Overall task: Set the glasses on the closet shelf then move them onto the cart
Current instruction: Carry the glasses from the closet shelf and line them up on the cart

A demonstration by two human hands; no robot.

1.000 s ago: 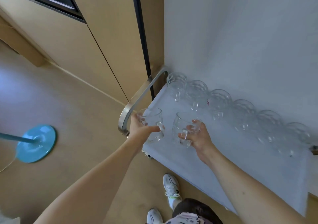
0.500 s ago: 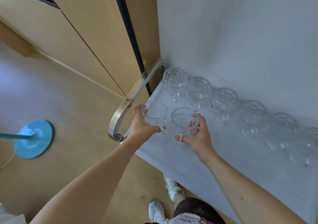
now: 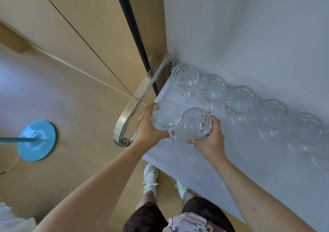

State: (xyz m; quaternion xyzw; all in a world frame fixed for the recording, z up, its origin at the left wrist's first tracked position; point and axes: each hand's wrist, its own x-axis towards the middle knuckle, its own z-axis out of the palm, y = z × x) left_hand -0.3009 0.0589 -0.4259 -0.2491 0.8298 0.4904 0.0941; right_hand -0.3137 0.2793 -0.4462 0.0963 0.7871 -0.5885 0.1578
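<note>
Now both hands [image 3: 179,133] seemingly lowered glasses [image 3: 181,121] cartward.

this looks like a room in a home, or perhaps a hotel-style room. a run of tall light-wood closet doors [image 3: 74,36] with flush panels and thin dark seams fills the upper left, beside a plain pale wall [image 3: 249,27]. the floor [image 3: 71,98] is smooth and beige. a white-topped cart [image 3: 204,169] with a curved brushed-metal handle [image 3: 140,98] stands against the wall and carries a row of clear faceted glass mugs [image 3: 242,100]. on the floor to the left sits the round blue base of a stand [image 3: 37,141], with a thin cord trailing off beside it.
</note>
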